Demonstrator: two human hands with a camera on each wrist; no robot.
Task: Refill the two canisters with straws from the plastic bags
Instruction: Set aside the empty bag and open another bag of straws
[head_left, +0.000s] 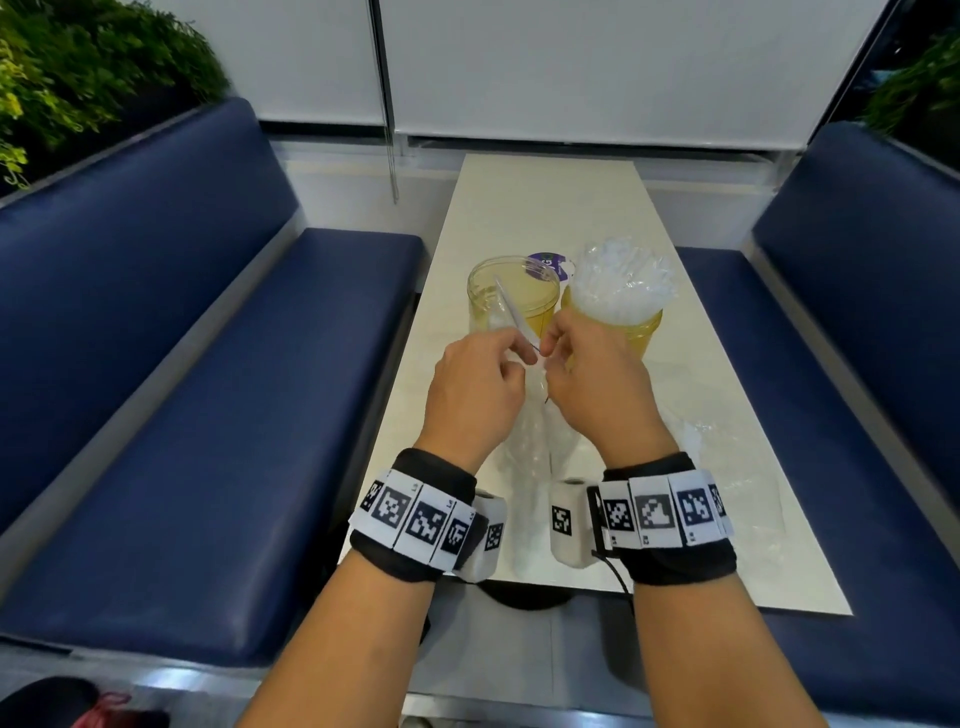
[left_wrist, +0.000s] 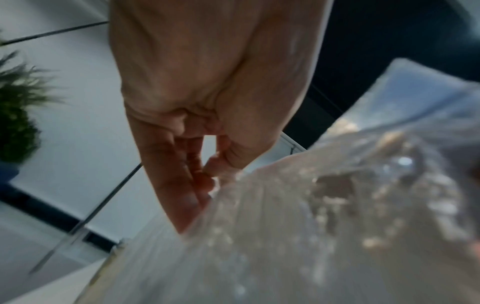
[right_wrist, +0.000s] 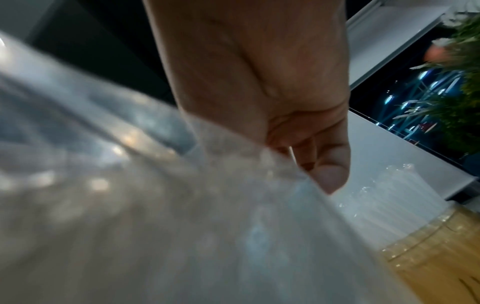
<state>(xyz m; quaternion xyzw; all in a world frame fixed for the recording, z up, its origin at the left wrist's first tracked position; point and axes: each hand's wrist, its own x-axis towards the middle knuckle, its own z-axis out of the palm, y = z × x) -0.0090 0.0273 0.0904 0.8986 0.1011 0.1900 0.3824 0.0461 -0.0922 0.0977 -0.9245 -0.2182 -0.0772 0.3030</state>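
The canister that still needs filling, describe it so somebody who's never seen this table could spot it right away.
Start at the long pale table between the two blue benches. Two yellowish see-through canisters stand side by side just beyond the person's hands. The emptier canister is the left one, holding only a straw or two, while the full canister to its right is packed with a bundle of clear wrapped straws.

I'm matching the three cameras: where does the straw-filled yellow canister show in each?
Head: straw-filled yellow canister, centre, right of the empty one, behind the right hand.
Left wrist: not in it.
Right wrist: lower right corner.
Shared landmark: the clear plastic bag both hands pinch.
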